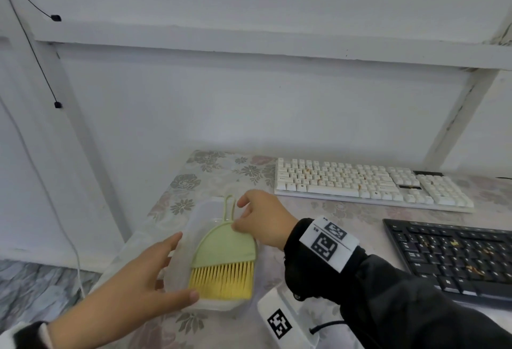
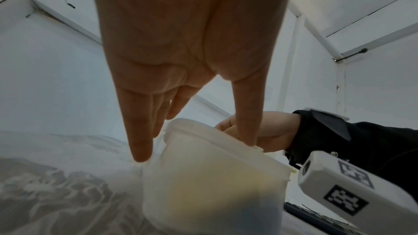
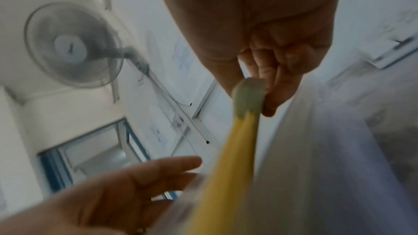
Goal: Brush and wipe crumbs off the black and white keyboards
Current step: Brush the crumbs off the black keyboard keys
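Observation:
A green brush (image 1: 225, 246) with yellow bristles lies in a translucent plastic container (image 1: 210, 305) at the table's left end. My right hand (image 1: 240, 217) pinches the top of the brush's green head, just below its loop handle; the right wrist view shows the brush (image 3: 248, 96) edge-on between thumb and fingers. My left hand (image 1: 182, 264) steadies the container with straight fingers along its left side and its thumb (image 2: 246, 131) on the near rim. Behind stands the white keyboard (image 1: 368, 182), to the right the black keyboard (image 1: 454, 257), both speckled with crumbs.
The floral-covered table (image 1: 332, 218) ends just left of the container, with floor beyond. A white wall and shelf frame rise close behind. A white marker-tagged block (image 1: 285, 323) hangs under my right wrist near the table's front. A thin cable (image 1: 36, 52) runs down the wall.

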